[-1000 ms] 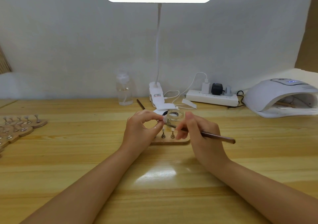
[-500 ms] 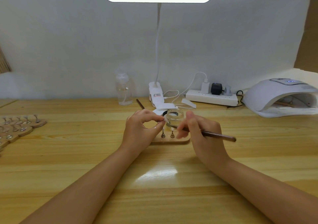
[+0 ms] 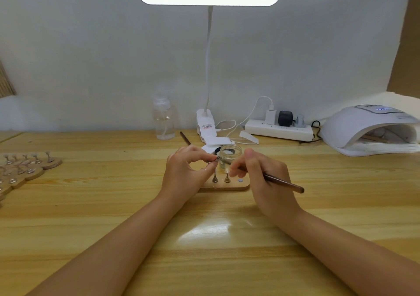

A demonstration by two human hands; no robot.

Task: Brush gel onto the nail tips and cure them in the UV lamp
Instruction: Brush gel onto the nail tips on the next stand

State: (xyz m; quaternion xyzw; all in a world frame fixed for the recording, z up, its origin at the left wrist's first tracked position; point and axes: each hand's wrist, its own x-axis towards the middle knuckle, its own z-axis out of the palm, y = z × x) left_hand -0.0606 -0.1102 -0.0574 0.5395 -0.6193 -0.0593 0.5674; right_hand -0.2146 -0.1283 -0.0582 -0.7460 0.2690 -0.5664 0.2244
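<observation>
Now left hand (image 3: pixel 185 173) pinches one peg (image 3: pixel 212 162); right hand (image 3: pixel 264 177) grips one brush (image 3: pixel 284 184). Two pegs stand on one board (image 3: pixel 227 186), jar (image 3: pixel 229 156) at 12 o'clock.

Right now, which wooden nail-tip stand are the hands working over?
The wooden stand at table centre, between both hands, in front of the glass jar. The other stands lie untouched at the far left edge.

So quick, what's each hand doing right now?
Left hand: pinching a small nail-tip holder.
Right hand: holding the brush.
</observation>
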